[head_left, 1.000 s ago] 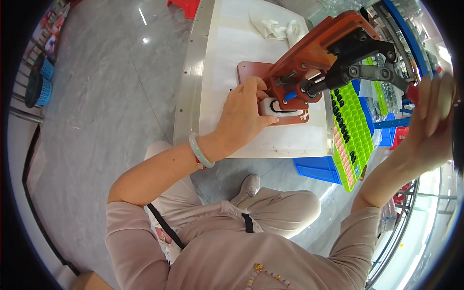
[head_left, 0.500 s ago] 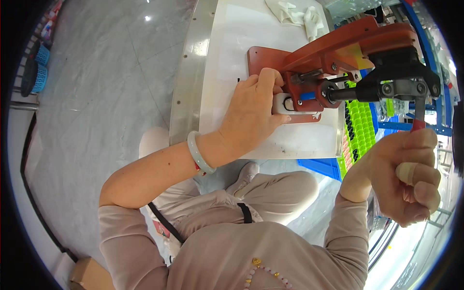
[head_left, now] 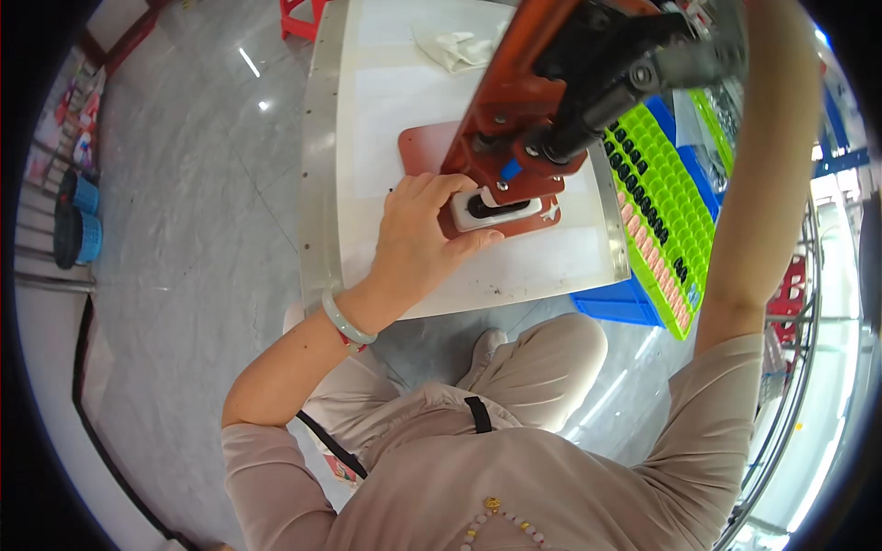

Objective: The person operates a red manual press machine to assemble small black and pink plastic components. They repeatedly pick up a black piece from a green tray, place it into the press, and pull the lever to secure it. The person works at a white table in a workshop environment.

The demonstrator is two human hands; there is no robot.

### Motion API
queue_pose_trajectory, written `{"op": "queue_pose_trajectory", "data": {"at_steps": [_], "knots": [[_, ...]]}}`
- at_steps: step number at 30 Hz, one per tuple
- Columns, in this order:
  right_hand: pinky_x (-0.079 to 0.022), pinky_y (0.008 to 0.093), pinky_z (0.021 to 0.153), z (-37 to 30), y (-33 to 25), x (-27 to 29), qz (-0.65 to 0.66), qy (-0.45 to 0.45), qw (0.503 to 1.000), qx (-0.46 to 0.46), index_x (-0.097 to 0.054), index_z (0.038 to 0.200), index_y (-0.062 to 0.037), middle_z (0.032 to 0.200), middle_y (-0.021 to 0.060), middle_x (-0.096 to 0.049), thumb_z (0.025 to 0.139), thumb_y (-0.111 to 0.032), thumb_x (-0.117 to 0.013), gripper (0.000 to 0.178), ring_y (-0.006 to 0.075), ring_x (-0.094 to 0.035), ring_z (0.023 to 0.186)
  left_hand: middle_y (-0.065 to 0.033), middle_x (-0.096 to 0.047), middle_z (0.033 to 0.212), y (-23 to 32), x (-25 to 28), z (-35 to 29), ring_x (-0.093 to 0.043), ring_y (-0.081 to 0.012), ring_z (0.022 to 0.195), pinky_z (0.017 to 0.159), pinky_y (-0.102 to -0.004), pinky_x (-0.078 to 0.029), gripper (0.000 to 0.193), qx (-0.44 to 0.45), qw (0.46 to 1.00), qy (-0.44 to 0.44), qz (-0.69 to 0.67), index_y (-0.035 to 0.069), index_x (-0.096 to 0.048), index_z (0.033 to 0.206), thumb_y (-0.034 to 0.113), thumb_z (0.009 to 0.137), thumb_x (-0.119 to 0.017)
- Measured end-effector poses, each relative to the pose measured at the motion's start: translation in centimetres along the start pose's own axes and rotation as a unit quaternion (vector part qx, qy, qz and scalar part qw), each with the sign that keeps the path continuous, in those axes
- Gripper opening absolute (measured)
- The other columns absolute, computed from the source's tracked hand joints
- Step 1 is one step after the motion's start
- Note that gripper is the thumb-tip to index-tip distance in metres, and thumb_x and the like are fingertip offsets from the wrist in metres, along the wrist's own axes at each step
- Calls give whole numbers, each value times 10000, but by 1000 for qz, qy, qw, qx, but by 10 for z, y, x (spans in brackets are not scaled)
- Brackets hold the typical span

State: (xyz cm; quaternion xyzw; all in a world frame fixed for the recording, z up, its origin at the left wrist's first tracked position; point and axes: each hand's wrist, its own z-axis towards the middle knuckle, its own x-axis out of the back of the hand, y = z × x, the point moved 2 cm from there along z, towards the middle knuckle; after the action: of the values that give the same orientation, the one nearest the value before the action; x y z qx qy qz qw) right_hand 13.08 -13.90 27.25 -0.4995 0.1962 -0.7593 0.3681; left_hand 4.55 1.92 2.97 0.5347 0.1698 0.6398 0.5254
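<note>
Rust-red metal lever press with black linkage (head_left: 510, 87) stands on the white-topped, metal-edged table (head_left: 404, 275), its head overhanging the front of its base plate. Beyond the table's right edge, the lime-green plastic tray of rounded cups (head_left: 677, 174) holds small black and pink pieces, probably kept there for easy reach. The right forearm (head_left: 763, 211) runs out past the upper edge, so I cannot tell how the right hand grips. The left hand (head_left: 413, 225) pinches the white oblong block (head_left: 501, 220) between thumb and fingers — from its left end, likely to steady it. That block rests on the base plate, beneath the head — a dark oval (head_left: 478, 208) shows in its top.
</note>
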Motion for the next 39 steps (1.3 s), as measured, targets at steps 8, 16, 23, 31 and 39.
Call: {"op": "queue_pose_trajectory", "data": {"at_steps": [8, 16, 23, 31, 39], "knots": [[-503, 312, 847, -37, 92, 7, -20, 167, 983, 72, -562, 1181, 30, 1062, 145, -648, 943, -392, -531, 486, 228, -620, 974, -78, -612, 993, -9, -3, -9, -534, -263, 949, 870, -386, -386, 423, 19, 1000, 14, 1, 55, -672, 1043, 229, 691, -829], [-395, 417, 970, -194, 159, -81, -21, -84, 990, 111, -647, 1069, -24, 1242, 142, -531, 662, -198, -838, 483, 333, -461, 1162, -110, -599, 996, -7, -4, -4, -533, -276, 920, 817, -369, -410, 380, 27, 999, -18, -11, 8, -674, 1007, 204, 716, -821], [-362, 436, 966, -191, 169, -107, 101, -13, 992, 78, -650, 928, -15, 1204, 161, -533, 630, -206, -853, 409, 356, -453, 1128, -114, -574, 980, -13, -3, 1, -531, -280, 922, 809, -339, -420, 336, 64, 997, -40, -28, -14, -604, 1001, 101, 748, -793], [-493, 313, 772, -241, 152, -13, 81, 27, 989, -124, -679, 1053, -53, 1030, 100, -616, 759, -146, -791, 329, 230, -604, 907, -126, -501, 1274, -12, -2, -5, -497, -240, 1168, 1007, -343, -368, 527, 92, 985, -65, -130, -2, -523, 1288, 7, 800, -721], [-479, 463, 758, -391, 385, 134, -422, 313, 768, -367, -678, 955, 23, 884, 221, -624, 820, -215, -677, 273, 386, -608, 831, -134, -467, 1277, -8, -4, -7, -490, -252, 1178, 994, -356, -379, 516, 109, 982, -79, -132, 1, -505, 1302, 27, 826, -701]]}}
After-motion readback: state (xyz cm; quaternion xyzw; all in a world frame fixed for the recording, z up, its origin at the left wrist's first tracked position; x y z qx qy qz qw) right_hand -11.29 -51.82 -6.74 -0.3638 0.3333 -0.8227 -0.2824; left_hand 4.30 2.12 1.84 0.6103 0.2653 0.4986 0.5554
